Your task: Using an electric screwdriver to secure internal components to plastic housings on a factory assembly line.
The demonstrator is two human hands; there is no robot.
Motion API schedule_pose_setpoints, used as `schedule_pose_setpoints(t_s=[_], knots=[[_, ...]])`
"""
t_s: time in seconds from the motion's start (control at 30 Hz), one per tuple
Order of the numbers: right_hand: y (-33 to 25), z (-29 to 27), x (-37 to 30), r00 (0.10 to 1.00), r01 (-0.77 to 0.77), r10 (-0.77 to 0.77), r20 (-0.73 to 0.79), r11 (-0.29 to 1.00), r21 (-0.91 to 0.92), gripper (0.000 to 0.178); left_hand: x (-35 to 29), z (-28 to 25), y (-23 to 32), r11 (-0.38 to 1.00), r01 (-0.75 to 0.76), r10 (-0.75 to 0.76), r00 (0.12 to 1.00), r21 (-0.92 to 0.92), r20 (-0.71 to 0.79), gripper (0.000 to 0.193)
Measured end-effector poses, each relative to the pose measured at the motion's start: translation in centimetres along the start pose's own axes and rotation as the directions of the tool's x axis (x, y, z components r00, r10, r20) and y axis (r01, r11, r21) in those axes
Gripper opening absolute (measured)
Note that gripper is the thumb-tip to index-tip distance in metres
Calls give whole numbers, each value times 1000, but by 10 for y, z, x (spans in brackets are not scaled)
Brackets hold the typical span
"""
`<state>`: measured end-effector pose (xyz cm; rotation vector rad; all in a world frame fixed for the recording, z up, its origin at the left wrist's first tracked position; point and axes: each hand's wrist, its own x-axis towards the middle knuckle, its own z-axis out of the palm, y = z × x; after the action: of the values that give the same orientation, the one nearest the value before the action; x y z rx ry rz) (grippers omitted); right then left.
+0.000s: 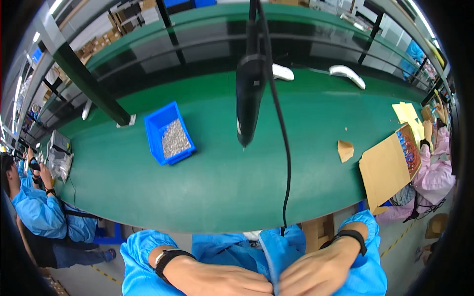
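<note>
Both hands meet low at the front of my blue work jacket (212, 246). My left hand (219, 277) lies across it from the left, its fingers pressed together at the front edge of the cloth. My right hand (316, 270), slightly blurred, curls its fingers against the same edge from the right. Their fingertips are partly hidden and cut off by the lower rim. Beyond them, a black electric screwdriver (251, 98) hangs point down over the green bench (222, 192), away from both hands. A blue bin (154, 140) of small metal screws (175, 140) sits on the bench to the left.
A black cable (284, 148) droops across the middle. To the right are an open cardboard box (385, 167), a torn brown scrap (345, 150) and yellow paper (410, 118). White curved pieces (347, 75) lie at the back. Co-workers sit at both sides; a metal post (91, 84) stands left.
</note>
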<state>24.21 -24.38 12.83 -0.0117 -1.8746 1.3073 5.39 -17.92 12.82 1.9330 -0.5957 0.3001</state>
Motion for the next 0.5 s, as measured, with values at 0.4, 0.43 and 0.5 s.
schedule_pose_setpoints(t_s=[0.4, 0.43, 0.5], knots=[[-87, 13, -12, 664, 86, 104, 740, 973, -214, 23, -28, -5, 104, 988, -78, 15, 904, 130, 427, 23], [-94, 12, 4, 694, 89, 104, 713, 969, -229, 20, -24, -1, 107, 983, -87, -1, 876, 160, 483, 23], [-66, -24, 90, 722, 88, 36, 691, 986, -144, 19, -5, 7, 113, 991, -94, 29, 854, 99, 520, 24]])
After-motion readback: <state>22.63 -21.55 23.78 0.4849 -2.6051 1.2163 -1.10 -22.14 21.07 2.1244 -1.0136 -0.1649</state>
